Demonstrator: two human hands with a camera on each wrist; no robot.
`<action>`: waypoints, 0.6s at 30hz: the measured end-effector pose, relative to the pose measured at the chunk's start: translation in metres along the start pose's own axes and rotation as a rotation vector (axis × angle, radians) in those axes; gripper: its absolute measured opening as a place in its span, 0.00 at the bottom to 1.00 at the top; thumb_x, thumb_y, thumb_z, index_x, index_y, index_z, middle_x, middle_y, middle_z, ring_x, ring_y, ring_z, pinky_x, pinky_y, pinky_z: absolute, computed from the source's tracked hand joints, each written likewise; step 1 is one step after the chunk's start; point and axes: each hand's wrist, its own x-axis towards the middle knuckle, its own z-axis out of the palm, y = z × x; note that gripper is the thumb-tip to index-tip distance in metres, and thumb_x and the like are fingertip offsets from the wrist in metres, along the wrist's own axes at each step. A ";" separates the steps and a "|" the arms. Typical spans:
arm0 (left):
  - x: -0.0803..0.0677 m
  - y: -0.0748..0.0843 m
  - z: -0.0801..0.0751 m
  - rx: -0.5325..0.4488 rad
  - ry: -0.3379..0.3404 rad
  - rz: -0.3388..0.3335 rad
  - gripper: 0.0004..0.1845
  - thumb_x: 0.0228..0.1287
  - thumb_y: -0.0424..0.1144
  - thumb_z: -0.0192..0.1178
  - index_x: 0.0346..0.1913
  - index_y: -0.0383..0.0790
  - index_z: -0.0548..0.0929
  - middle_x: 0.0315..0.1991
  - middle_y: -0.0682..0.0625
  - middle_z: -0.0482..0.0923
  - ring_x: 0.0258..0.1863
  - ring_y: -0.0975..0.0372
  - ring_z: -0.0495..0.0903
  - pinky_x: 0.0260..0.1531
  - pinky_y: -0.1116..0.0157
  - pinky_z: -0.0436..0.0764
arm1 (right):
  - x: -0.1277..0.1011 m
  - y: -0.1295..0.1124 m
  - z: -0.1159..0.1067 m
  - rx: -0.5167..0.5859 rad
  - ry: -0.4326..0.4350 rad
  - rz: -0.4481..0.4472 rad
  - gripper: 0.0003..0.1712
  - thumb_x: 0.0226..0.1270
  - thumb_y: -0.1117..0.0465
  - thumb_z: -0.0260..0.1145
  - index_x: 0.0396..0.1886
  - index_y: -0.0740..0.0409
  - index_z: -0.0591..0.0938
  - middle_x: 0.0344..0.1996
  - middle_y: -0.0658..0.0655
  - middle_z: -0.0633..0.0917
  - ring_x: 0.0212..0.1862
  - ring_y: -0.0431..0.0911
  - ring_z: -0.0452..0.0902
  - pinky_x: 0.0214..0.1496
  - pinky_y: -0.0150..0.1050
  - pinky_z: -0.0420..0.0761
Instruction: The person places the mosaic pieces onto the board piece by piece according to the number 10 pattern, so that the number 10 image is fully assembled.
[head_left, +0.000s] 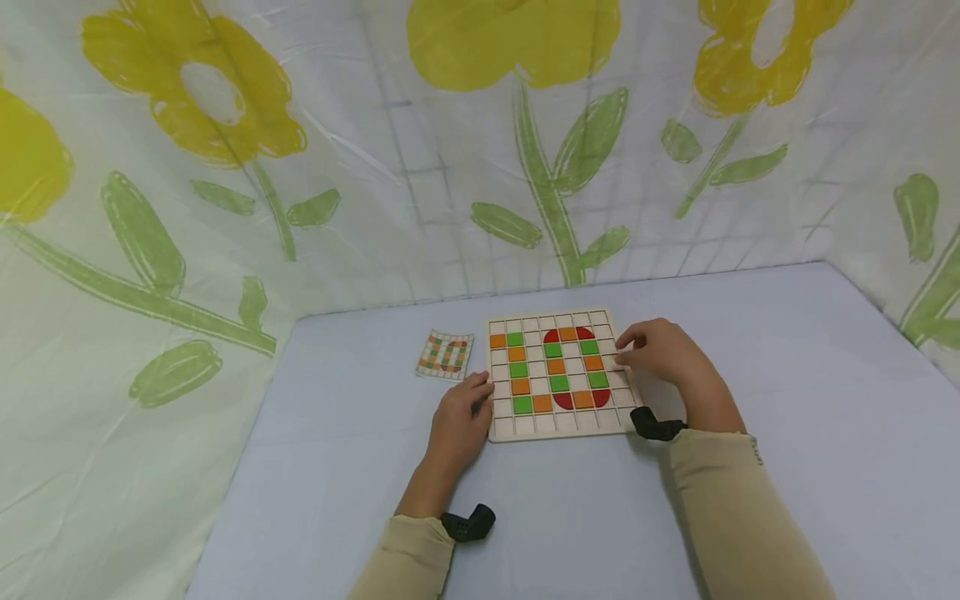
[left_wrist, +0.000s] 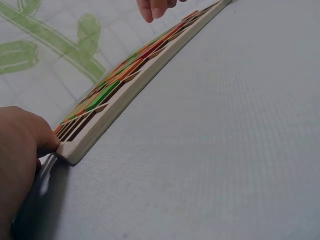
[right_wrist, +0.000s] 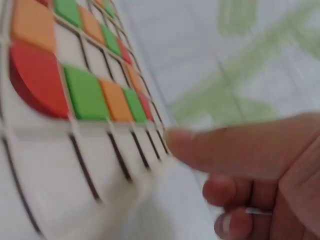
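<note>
A pale gridded puzzle board (head_left: pixel 542 427) lies on the table, set with orange, green and red pieces in the shape of "10". Rounded red pieces (right_wrist: pixel 37 80) form the zero's corners; square green pieces (right_wrist: pixel 86 94) and orange ones make up the rest. Against the board's left edge rests my left hand (head_left: pixel 459 421), fingers loosely bent; its thumb (left_wrist: pixel 46 137) touches a corner in the left wrist view. My right hand (head_left: pixel 663 358) hovers at the right edge, thumb and forefinger apart, with nothing visible between them. Whether its fingertips touch the board is unclear.
Left of the board's top lies a small pattern card (head_left: pixel 445 354) printed with a similar coloured grid. A pale cloth covers the table (head_left: pixel 555 517). Behind hangs a white curtain (head_left: pixel 360 225) with yellow flowers. Black wrist devices (head_left: pixel 469 523) sit on both wrists.
</note>
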 end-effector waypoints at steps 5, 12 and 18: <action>-0.001 -0.001 0.000 0.004 -0.004 -0.012 0.14 0.67 0.36 0.62 0.54 0.41 0.85 0.64 0.54 0.76 0.68 0.59 0.72 0.68 0.58 0.72 | -0.008 0.025 -0.017 0.015 0.036 0.119 0.27 0.63 0.51 0.68 0.57 0.62 0.79 0.42 0.65 0.82 0.43 0.56 0.75 0.39 0.45 0.78; -0.001 0.000 -0.001 -0.005 -0.014 -0.027 0.15 0.68 0.36 0.61 0.55 0.41 0.85 0.65 0.54 0.76 0.68 0.59 0.71 0.69 0.57 0.71 | -0.009 0.045 -0.023 0.031 0.004 0.148 0.30 0.58 0.54 0.71 0.57 0.66 0.80 0.53 0.70 0.80 0.51 0.61 0.74 0.53 0.56 0.77; 0.000 -0.001 0.000 -0.002 -0.012 -0.017 0.15 0.68 0.36 0.61 0.55 0.41 0.85 0.65 0.54 0.76 0.68 0.59 0.71 0.69 0.58 0.71 | -0.004 0.048 -0.018 0.040 0.035 0.137 0.24 0.57 0.54 0.73 0.47 0.66 0.83 0.44 0.66 0.82 0.44 0.57 0.74 0.44 0.48 0.77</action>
